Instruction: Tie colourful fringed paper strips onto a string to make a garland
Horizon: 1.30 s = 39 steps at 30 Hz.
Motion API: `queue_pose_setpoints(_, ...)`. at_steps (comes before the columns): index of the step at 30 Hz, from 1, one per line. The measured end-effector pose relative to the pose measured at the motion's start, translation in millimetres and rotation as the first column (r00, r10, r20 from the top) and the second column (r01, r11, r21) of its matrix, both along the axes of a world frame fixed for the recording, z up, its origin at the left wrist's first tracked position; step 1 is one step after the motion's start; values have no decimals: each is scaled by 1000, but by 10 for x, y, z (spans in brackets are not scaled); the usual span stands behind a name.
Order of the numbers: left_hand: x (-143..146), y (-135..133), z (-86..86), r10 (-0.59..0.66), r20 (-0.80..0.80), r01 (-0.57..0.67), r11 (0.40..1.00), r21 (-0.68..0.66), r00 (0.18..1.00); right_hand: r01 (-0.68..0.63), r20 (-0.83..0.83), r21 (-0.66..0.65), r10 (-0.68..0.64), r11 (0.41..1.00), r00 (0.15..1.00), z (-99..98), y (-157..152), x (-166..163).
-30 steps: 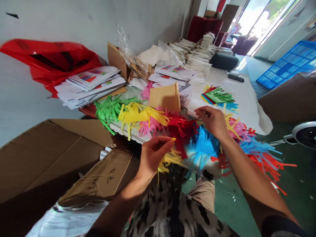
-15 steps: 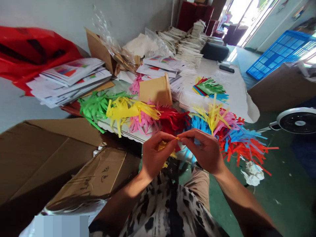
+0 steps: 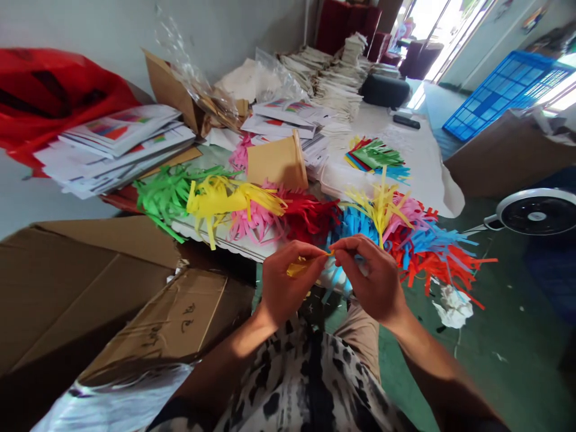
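1 second ago my 2 hands were apart, the right reaching over the bench (image 3: 425, 174) while the left pinched a yellow tip alone. Now they have come together low in the middle of the frame: my left hand (image 3: 288, 285) and my right hand (image 3: 372, 277) both have thumb and forefinger closed on the yellow paper (image 3: 297, 267), whose pinched end sits between my fingertips. The rest of it shows behind my left thumb. My view has swung too, so the things on the bench now lie farther left in the frame, and the crumpled white paper (image 3: 453, 307) on the green floor (image 3: 495, 366) has come fully into sight at right.

I hold the paper by the near edge of the bench, in front of my body. Along that edge lie the red fringe (image 3: 310, 214) and the blue fringe (image 3: 357, 222), just beyond my hands, so there is little bare room there. Bare white top lies at upper right, and floor lower right, below the fan (image 3: 535, 213). A cardboard box (image 3: 103, 258) fills the lower left.

The flap (image 3: 180, 327) beside it bears black handwritten marks that I cannot read. The printed sheets (image 3: 121, 135) at upper left carry coloured pictures; their print is too small to read.
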<state>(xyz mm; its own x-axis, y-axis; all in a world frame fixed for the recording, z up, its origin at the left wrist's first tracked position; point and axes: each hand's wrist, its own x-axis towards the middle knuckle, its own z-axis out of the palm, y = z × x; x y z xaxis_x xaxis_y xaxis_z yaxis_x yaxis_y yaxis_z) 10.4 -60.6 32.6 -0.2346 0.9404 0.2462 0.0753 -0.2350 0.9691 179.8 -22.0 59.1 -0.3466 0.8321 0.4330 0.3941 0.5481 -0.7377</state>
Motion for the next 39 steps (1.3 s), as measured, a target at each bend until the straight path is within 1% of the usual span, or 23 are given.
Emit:
queue_pose_setpoints(4,-11,24,36,10,-75,-4,997,76,997,-31,40,-1,31,1000,999,53,-4,68)
queue_pose_setpoints(7,10,24,36,-22,-137,36,995,97,990,-20,85,41,16,999,996,59,-15,94)
queue_pose_setpoints(10,43,18,-5,-39,-104,47,996,77,994,-17,79,59,13,998,997,35,-35,106)
queue_pose_setpoints(13,61,17,-48,-39,-28,40,998,41,999,-25,54,27,23,999,998,16,-58,126)
queue_pose_setpoints(19,72,19,-36,-22,-139,39,991,125,990,10,51,43,-12,999,999,19,-95,167)
queue_pose_setpoints(23,95,5,-31,-3,-170,25,991,130,986,2,96,85,-10,996,995,-14,-112,160)
queue_pose_setpoints(26,106,-13,-65,-29,-179,51,992,119,983,18,121,126,-34,992,992,-49,-125,153)
queue_pose_setpoints(29,111,-23,-96,-72,-178,93,989,113,981,57,105,86,-66,995,992,-66,-138,165)
queue_pose_setpoints(33,117,-6,-101,-45,-189,69,990,120,981,33,78,-18,-32,999,996,-72,-150,197)
queue_pose_setpoints(36,122,7,-108,-15,-241,52,988,147,970,19,78,-15,-18,1000,997,-88,-158,212)
queue_pose_setpoints(39,125,5,-139,-24,-262,69,984,167,965,44,94,12,-45,999,995,-110,-167,223)
